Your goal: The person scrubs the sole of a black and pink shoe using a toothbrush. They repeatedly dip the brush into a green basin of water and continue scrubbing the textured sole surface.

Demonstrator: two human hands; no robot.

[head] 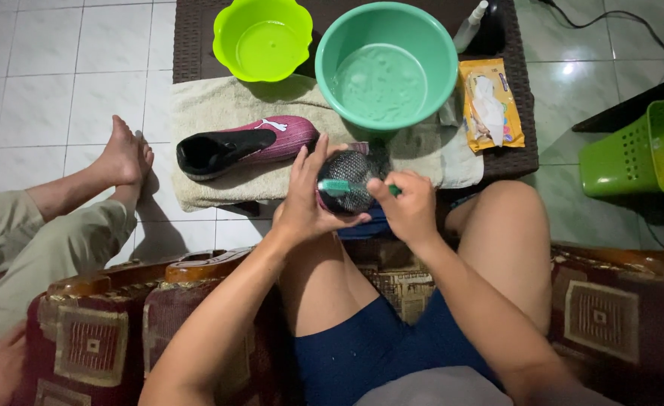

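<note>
A home living room: white tiled floor (69,98), patterned upholstered armchair (91,338), dark woven mat (189,37), plastic basins.

I sit on a dark red patterned sofa (91,342) with carved wooden trim (196,265). Below me the floor (39,98) is pale glossy tile, catching a bright glare at the upper right. A dark woven mat (196,45) covers part of it, and a black cable (610,19) trails nearby.

Bright, even indoor light from above; a glare spot gleams on the glossy pale floor tiles (568,69) at upper right. Soft shadows lie under the round teal plastic basin (386,64). Sharp focus throughout; wide-angle bending shows at the edges
</note>
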